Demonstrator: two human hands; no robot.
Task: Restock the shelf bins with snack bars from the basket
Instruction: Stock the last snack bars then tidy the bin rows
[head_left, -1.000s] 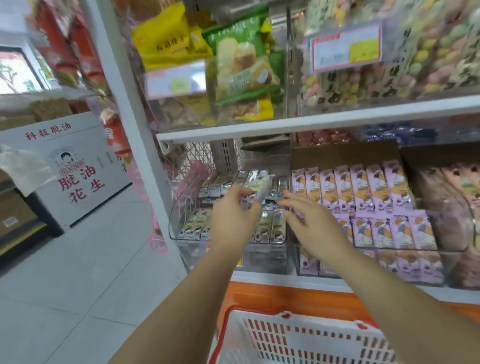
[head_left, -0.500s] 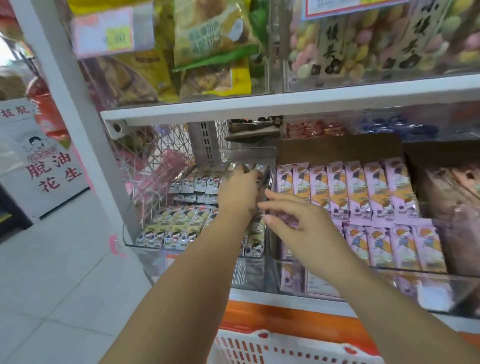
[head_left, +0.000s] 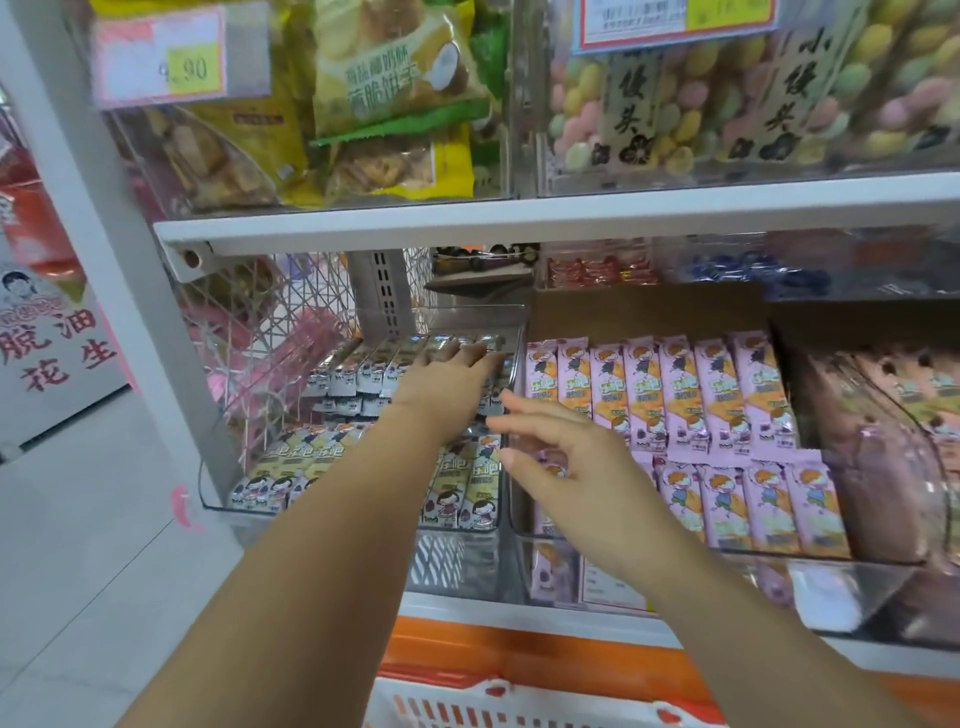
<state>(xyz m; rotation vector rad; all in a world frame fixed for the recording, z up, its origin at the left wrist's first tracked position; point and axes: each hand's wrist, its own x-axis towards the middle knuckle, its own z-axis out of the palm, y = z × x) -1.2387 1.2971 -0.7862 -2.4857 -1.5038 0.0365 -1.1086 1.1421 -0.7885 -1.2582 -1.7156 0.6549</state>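
While the left hand lies flat on the snack bars, the right hand hovers released just beside.

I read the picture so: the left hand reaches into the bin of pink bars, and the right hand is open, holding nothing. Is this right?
Not quite. In the head view the left hand reaches into the bin of yellow bars, left of the pink bars. The right hand is indeed open, holding nothing.

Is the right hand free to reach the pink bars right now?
Probably yes: the right hand hovers open and empty over the open-topped bin, with nothing between it and the pink bars.
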